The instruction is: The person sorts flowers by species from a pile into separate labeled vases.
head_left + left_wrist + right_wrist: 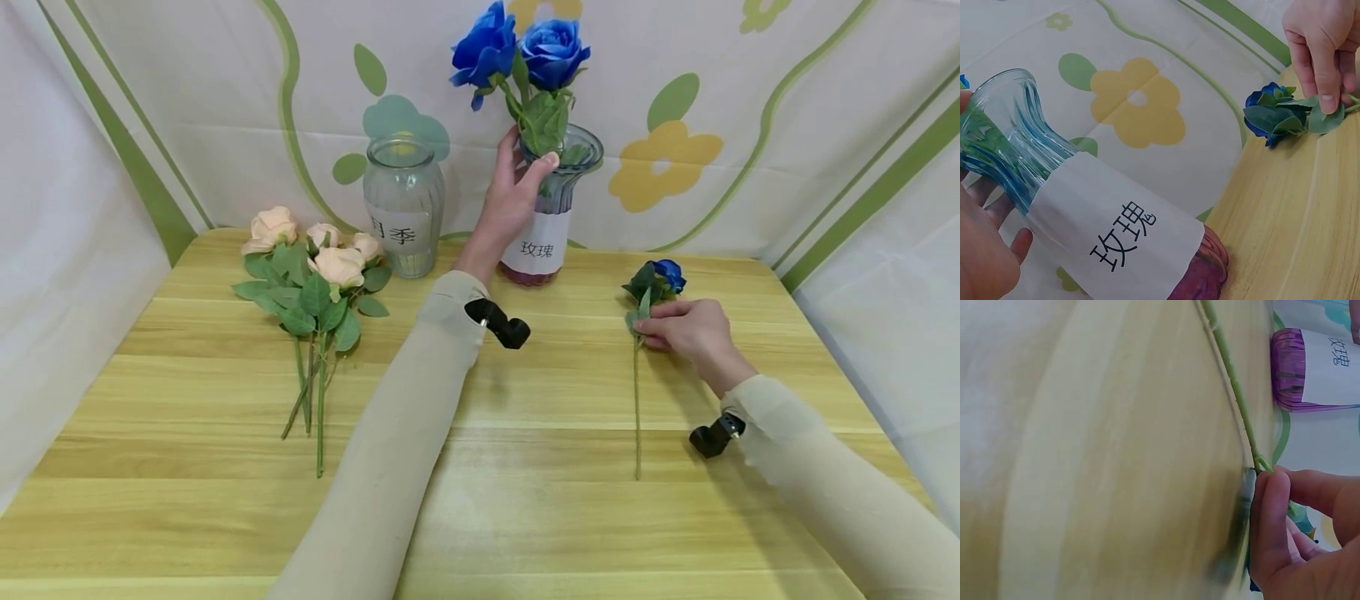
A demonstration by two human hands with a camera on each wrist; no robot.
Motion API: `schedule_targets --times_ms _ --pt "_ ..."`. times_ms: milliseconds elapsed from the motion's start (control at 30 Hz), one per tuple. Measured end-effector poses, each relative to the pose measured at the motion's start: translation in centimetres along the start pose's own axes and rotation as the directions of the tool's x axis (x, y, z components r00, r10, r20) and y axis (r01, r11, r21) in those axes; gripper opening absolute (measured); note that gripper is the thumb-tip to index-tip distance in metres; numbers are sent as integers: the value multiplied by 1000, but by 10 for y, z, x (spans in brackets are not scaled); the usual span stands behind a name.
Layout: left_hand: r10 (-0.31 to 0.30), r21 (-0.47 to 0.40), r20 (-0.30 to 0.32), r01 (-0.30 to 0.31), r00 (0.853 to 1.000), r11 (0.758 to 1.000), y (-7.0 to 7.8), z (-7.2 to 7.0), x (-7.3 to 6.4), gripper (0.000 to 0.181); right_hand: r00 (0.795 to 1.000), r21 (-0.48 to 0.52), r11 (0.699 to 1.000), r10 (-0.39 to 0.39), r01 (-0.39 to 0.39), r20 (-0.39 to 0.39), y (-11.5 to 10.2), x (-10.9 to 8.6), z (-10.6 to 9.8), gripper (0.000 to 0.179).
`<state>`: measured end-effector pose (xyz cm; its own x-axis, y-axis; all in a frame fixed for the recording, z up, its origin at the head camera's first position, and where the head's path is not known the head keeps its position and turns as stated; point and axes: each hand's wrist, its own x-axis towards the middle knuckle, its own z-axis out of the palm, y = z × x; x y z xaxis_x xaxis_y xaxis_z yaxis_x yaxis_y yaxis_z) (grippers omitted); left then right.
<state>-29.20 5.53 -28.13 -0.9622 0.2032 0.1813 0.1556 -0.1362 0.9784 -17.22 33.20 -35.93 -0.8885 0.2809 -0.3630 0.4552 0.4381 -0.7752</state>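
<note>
My left hand (513, 196) holds the neck of a flared glass vase (558, 196), thumb at the rim. Two large blue roses (555, 54) with green leaves stand in this vase, which has a white label and a purple-red base. On the right, my right hand (697, 329) pinches the upper stem of a single blue rose (667, 273) between thumb and fingers. This rose lies at the table surface, its bloom toward the back and its thin stem (1235, 387) running toward the front. Part of its bloom is hidden behind my fingers in the right wrist view.
A second labelled glass jar (408, 183) stands left of the vase. Several pale peach roses (337, 267) lie beside it on the wooden table (525, 517). A white cloth with flower prints (667, 167) hangs behind the table.
</note>
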Motion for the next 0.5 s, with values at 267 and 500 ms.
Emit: schedule_targets --times_ms 267,500 --pt "1 -4 5 -1 1000 1000 -1 0 0 77 999 19 1000 -16 16 29 -9 -5 -7 58" --pt "2 -4 5 -2 1000 1000 -1 0 0 77 999 65 997 -44 43 16 -20 -7 -10 56"
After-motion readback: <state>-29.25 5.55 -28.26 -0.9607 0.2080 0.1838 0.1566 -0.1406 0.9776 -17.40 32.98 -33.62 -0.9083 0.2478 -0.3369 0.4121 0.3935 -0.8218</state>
